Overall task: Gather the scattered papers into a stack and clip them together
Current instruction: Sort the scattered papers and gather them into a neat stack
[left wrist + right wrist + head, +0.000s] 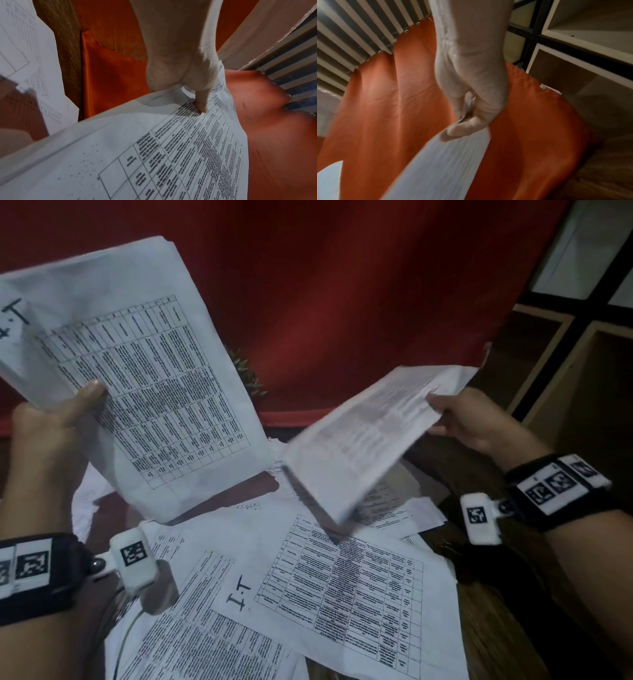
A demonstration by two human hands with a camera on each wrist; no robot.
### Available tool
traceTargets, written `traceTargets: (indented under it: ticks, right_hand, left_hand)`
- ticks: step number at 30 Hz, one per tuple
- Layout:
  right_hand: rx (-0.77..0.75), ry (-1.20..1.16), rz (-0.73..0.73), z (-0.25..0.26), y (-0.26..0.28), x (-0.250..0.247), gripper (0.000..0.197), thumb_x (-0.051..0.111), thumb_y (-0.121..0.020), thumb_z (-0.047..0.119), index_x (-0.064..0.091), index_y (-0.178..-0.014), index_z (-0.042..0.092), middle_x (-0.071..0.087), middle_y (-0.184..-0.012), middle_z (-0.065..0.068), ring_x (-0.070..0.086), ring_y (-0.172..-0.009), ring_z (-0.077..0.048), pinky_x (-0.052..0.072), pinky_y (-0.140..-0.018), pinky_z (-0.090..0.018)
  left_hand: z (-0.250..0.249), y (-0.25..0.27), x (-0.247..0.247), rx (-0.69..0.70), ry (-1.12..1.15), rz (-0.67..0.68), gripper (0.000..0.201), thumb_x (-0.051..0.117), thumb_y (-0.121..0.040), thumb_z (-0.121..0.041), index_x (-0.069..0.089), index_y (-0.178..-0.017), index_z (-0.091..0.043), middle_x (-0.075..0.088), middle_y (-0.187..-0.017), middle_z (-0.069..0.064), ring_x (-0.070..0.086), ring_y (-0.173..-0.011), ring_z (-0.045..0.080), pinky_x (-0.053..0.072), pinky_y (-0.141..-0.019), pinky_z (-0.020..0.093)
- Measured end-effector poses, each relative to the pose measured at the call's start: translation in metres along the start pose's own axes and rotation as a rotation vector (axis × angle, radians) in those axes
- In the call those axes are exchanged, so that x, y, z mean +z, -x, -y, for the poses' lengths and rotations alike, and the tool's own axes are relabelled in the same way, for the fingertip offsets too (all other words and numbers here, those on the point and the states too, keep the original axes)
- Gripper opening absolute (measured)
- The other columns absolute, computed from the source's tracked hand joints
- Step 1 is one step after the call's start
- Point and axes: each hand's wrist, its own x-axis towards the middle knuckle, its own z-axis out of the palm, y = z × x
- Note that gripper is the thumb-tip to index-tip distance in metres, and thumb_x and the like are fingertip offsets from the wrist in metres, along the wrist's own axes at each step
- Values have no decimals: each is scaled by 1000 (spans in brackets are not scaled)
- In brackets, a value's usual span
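The left hand point(51, 422), raised at 10 o'clock, pinches a sheaf of papers point(144, 378) upright. The right hand point(469, 419), at 3 o'clock, pinches one blurred sheet point(363, 440); several more loose sheets point(342, 587) cover the table point(496, 628).

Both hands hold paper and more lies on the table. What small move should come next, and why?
Probably bring the sheet in the right hand across onto the bundle held up by the left hand. That sheet is lifted and separate from the bundle, and loose papers on the table remain ungathered.
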Motion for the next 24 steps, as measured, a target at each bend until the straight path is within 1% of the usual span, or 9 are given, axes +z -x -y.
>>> traceTargets:
  ticks: [2,5,7,10,13,16,18,20,24]
  right_hand:
    - [-1,113,140,4,7,-5,34,63,-101,21,65,-132,7,71,-130,-16,67,-122,-37,50,-107,-57]
    - [48,152,329,21,16,-9,57,86,-74,44,73,-113,5,76,-114,-21,77,-95,-32,64,-82,-44]
    - [107,338,487,24,22,3,52,82,-79,39,72,-113,1,77,-108,-20,77,-89,-30,65,-77,-41]
    - [98,784,663,-3,25,47,26,71,-97,28,74,-102,3,77,-86,-4,72,-72,-11,59,-70,-32]
    - [-49,1195,791,-50,30,100,31,71,-95,40,67,-78,15,67,-74,6,58,-63,-8,50,-67,-32]
    - [-160,1325,792,-85,38,140,24,66,-97,38,61,-83,18,66,-86,1,55,-70,-13,44,-65,-32]
    - [-240,1290,754,-95,41,155,26,68,-96,34,57,-84,14,60,-94,-6,48,-72,-13,36,-60,-27]
    - [-253,1263,702,-99,42,164,27,71,-94,32,53,-85,14,54,-96,-5,45,-73,-12,32,-57,-26]
    - [-117,1179,650,-102,45,171,32,77,-88,30,57,-107,15,64,-106,-4,61,-92,-24,46,-68,-33]
  left_hand:
    - [-7,7,2,2,-4,-29,84,84,-77,-64,66,-137,-8,69,-139,12,72,-119,20,62,-94,33]
    - [-17,21,13,-32,-120,20,92,84,-75,-66,62,-140,-5,71,-133,8,75,-103,16,63,-87,36]
    - [-26,33,24,-38,-133,51,94,86,-72,-66,63,-136,-2,73,-121,7,70,-86,8,55,-79,33]
    - [-41,55,41,22,-101,7,43,89,-76,-51,80,-99,-15,78,-103,-4,74,-92,9,58,-86,31]
    - [-50,71,52,54,-59,5,9,86,-85,-31,85,-91,-24,81,-100,-6,77,-101,19,59,-99,45]
    - [-48,72,56,70,-57,25,6,79,-92,-17,84,-95,-19,81,-98,-7,77,-96,15,60,-101,43]
    - [-50,74,59,69,-39,24,15,79,-92,-15,79,-106,-12,81,-100,-4,77,-98,18,59,-102,45]
    - [-50,74,60,57,-31,29,12,78,-92,-14,81,-104,-13,81,-103,-3,77,-100,20,60,-102,46]
    - [-52,77,63,43,-40,27,7,77,-93,-13,83,-93,-17,82,-101,-4,78,-97,18,60,-100,44]
